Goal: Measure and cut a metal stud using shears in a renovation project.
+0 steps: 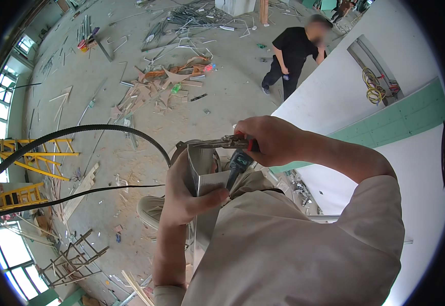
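Observation:
My left hand (180,196) is wrapped round a shiny U-shaped metal channel (213,182), with the thumb lying along its front face. The channel's lower part runs down beside my shirt. In my right hand (269,140) is a pair of red-handled tin snips (227,142), fingers closed round the grips. The jaws reach leftward across the top end of the channel, at its far edge. Just below the snips, a dark cordless power tool (240,161) shows near my waist; part of it is hidden behind the channel.
White wallboard (385,48) with a green strip (385,127) and coiled yellow cable (373,86) stands to the right. A person in black (296,53) is beside it. Offcuts (166,79) litter the floor. Yellow ladders (39,153) stand left, near dark hoses (80,131).

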{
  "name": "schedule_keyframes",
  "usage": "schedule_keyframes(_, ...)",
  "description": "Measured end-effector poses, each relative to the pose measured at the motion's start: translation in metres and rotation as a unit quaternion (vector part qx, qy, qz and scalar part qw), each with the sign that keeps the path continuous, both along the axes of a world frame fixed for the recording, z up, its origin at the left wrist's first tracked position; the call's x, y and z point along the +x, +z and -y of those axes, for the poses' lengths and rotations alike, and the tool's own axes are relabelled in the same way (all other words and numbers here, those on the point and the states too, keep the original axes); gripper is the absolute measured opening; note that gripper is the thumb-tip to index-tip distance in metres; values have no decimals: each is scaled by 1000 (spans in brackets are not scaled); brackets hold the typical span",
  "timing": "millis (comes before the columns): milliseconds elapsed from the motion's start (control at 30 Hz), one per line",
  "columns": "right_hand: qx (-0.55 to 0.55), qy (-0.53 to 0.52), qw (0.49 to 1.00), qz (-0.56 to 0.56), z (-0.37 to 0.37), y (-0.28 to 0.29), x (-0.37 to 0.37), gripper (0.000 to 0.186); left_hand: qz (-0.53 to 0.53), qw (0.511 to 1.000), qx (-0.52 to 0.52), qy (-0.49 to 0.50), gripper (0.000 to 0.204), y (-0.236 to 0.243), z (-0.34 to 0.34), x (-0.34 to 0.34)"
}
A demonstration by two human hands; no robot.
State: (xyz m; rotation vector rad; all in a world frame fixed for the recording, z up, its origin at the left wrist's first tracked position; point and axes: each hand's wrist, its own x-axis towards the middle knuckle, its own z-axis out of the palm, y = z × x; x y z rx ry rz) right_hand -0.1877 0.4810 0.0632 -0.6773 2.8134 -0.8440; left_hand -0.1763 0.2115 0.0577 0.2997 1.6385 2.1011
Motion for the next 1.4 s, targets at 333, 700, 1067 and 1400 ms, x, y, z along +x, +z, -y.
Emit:
schedule_keyframes(333, 70, -26, 995, 62, -2, -2, -1, 25, 11, 995, 57, -79, 62, -22, 9, -7)
schedule_keyframes(700, -13, 2, 999, 52, 3, -10, -6, 25, 64, 984, 102, -128, 79, -24, 17, -10)
schedule_keyframes(1067, -55, 61, 988, -129, -1, -32, -32, 33, 177, 873, 348, -291, 97, -58, 27, -35)
schedule_keyframes(1400, -81, 42, 994, 55, 14, 5, 0, 34, 224, 819, 412, -331, 94, -67, 31, -34)
